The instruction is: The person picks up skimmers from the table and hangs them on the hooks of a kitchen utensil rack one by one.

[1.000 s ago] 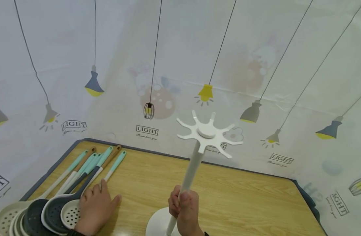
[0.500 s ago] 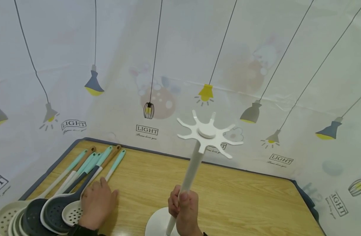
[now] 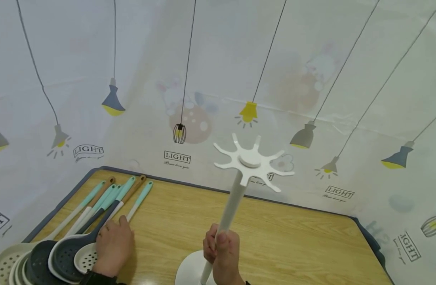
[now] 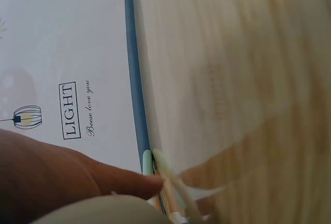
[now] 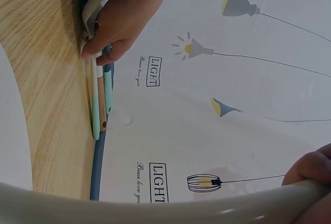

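Note:
My left hand (image 3: 114, 247) is over a small white skimmer (image 3: 85, 258) with a mint-tipped handle. Seen in the right wrist view, thumb and fingers of the left hand (image 5: 129, 17) pinch the skimmer's handle (image 5: 95, 94) close above the wooden surface. This skimmer is the rightmost of the utensils. My right hand (image 3: 225, 255) grips the pole of a white utensil stand (image 3: 233, 202), which leans to the right in the head view. On top is a ring of several curved hook arms, all bare. Its round base (image 3: 189, 269) is partly cut off by the frame's bottom.
Several more kitchen utensils, including a dark skimmer (image 3: 66, 259) and a cream skimmer (image 3: 7, 261), lie overlapping at the left, handles (image 3: 126, 190) toward the far edge. The wooden tabletop (image 3: 296, 237) has a dark raised rim, with a lamp-printed backdrop (image 3: 218, 79) behind it.
The left hand has gone from outspread fingers beside the small skimmer to fingers drawn in on its handle, with the thumb tucked under. The right hand and the stand have stayed in place.

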Demonstrator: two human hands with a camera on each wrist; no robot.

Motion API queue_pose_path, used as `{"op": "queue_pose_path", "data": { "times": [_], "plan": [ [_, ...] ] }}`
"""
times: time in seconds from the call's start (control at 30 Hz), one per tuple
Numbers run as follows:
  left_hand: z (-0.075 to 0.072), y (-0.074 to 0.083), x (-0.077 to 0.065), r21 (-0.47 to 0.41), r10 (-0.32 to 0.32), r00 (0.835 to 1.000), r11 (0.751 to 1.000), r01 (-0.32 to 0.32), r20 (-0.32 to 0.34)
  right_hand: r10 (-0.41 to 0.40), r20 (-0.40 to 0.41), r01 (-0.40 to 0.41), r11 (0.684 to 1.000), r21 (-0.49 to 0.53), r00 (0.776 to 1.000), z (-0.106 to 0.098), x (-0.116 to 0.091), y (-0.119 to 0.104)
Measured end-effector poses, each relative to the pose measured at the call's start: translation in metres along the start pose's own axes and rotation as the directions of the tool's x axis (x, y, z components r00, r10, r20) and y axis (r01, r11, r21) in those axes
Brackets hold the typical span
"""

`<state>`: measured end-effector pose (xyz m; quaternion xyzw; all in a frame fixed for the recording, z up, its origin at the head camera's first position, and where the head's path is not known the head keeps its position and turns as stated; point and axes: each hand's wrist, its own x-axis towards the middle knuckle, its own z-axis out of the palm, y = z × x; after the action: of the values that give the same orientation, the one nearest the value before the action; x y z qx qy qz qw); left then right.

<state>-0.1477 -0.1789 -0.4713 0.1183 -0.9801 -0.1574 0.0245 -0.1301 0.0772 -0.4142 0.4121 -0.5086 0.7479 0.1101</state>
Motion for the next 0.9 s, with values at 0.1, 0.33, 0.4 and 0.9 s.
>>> {"op": "queue_pose_path", "data": {
  "times": [0.1, 0.33, 0.4, 0.9],
  "plan": [
    [-0.0016, -0.0043, 0.0014, -0.011, 0.031, 0.999, 0.999, -0.031, 0.014, 0.004, -0.004, -0.004, 1.0, -0.004, 1.0, -0.0003, -0.0004, -0.0005],
    [-0.0036, -0.0086, 0.0028, -0.008, 0.052, 0.998, 0.999, -0.052, 0.022, 0.004, -0.002, -0.004, 1.0, -0.011, 1.0, -0.0009, -0.0007, -0.0008],
    [-0.0031, -0.0082, 0.0023, -0.009, 0.048, 0.999, 0.999, -0.047, 0.016, 0.001, 0.002, -0.001, 1.0, -0.007, 1.0, -0.0008, -0.0005, -0.0006],
    [-0.0029, -0.0078, -0.0015, -0.036, 0.176, 0.976, 0.983, -0.182, -0.126, 0.0, 0.013, 0.0, 1.0, 0.013, 1.0, -0.0015, -0.0003, 0.001]
  ]
}}
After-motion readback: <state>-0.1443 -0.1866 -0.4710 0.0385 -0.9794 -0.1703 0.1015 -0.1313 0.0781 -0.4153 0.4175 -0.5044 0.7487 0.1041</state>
